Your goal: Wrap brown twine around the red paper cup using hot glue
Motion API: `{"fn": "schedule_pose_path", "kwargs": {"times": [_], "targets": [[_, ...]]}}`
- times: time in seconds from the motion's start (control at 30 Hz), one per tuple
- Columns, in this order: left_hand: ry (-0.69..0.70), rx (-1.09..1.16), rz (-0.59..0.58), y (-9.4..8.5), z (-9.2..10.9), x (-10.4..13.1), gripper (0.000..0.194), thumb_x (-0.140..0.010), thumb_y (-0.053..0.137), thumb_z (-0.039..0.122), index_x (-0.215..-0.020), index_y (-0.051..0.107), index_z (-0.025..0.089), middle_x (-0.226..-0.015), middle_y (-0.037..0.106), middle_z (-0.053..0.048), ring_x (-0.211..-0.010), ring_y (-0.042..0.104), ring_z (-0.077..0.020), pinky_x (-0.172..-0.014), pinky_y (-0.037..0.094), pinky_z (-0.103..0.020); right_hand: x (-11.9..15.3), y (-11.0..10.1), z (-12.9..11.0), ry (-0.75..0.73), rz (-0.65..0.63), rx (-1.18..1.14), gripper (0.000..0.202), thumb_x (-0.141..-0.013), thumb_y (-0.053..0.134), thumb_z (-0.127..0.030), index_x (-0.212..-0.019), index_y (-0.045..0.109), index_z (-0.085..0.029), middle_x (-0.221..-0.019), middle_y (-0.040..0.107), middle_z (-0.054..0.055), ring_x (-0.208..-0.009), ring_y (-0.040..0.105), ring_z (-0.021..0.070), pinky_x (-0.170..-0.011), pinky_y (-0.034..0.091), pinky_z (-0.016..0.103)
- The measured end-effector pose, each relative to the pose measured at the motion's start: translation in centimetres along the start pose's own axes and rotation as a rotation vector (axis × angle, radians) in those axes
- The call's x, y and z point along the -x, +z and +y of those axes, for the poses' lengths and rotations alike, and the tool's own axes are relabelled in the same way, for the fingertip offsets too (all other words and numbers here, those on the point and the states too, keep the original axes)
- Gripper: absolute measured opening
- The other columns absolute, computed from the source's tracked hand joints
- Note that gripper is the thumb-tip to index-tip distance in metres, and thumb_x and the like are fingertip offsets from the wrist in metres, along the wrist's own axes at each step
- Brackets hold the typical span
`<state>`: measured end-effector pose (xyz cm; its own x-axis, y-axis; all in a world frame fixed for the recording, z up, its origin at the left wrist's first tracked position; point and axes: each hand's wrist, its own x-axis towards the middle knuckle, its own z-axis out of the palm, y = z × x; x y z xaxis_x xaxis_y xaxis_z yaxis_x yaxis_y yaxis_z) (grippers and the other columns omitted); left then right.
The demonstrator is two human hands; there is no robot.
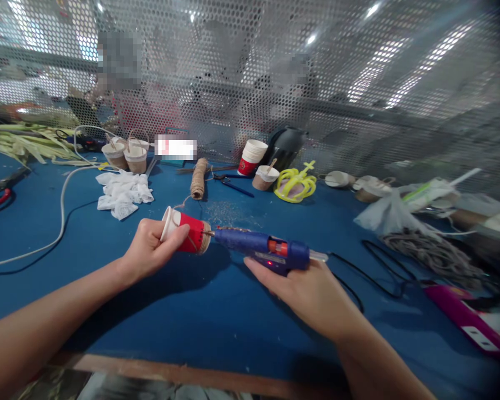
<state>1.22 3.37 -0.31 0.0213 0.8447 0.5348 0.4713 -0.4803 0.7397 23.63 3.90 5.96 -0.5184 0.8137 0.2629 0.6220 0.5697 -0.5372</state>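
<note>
My left hand (150,247) is wrapped round a red and white paper cup (195,233), tilted on its side with its rim to the left. Twine circles the cup's base end. A blue glue gun (258,248) is gripped in my right hand (304,289), its nozzle touching or very near the twine-wound end. A small red light glows on the gun's side. Behind the cup lies a roll of twine (198,180), from which a strand runs toward the cup.
White cloth (124,191), twine-wrapped cups (136,157), stacked cups (253,155), blue-handled pliers (235,183) and a yellow crown-like piece (295,183) stand or lie behind. A white cable (63,208) crosses the left; a plastic bag (394,211), grey cord (433,255) and purple object (462,316) are right.
</note>
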Motion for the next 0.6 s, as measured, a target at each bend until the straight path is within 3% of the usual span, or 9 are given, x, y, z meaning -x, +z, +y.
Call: {"fn": "schedule_pose_path", "kwargs": {"times": [0.33, 0.5, 0.6], "targets": [[0.290, -0.016, -0.004, 0.0, -0.2, -0.1, 0.043, -0.079, 0.049, 0.012, -0.044, 0.026, 0.016, -0.042, 0.024, 0.007, -0.038, 0.021, -0.0033, -0.038, 0.018, -0.019, -0.4, -0.1, 0.0, 0.014, 0.019, -0.041, 0.012, -0.075, 0.053, -0.019, -0.067, 0.062, -0.018, -0.058, 0.066, 0.000, -0.052, 0.060, 0.0136, -0.057, 0.051, 0.024], [0.340, -0.005, -0.024, 0.1, -0.3, 0.0, 0.041, -0.078, 0.050, 0.009, -0.045, 0.027, 0.016, -0.044, 0.026, 0.007, -0.039, 0.023, -0.0037, -0.040, 0.019, -0.020, -0.3, 0.3, 0.5, 0.059, 0.023, -0.003, 0.010, -0.075, 0.055, -0.022, -0.069, 0.063, -0.019, -0.050, 0.059, -0.002, -0.045, 0.054, 0.0120, -0.050, 0.047, 0.023], [0.361, 0.002, -0.038, 0.1, -0.3, 0.0, 0.040, -0.077, 0.050, 0.008, -0.045, 0.028, 0.017, -0.044, 0.027, 0.007, -0.040, 0.023, -0.0046, -0.041, 0.020, -0.021, 0.2, 0.7, 1.1, 0.090, 0.033, 0.020, 0.023, -0.077, 0.055, -0.026, -0.055, 0.055, -0.021, -0.041, 0.051, -0.004, -0.037, 0.047, 0.0103, -0.041, 0.041, 0.022]]}}
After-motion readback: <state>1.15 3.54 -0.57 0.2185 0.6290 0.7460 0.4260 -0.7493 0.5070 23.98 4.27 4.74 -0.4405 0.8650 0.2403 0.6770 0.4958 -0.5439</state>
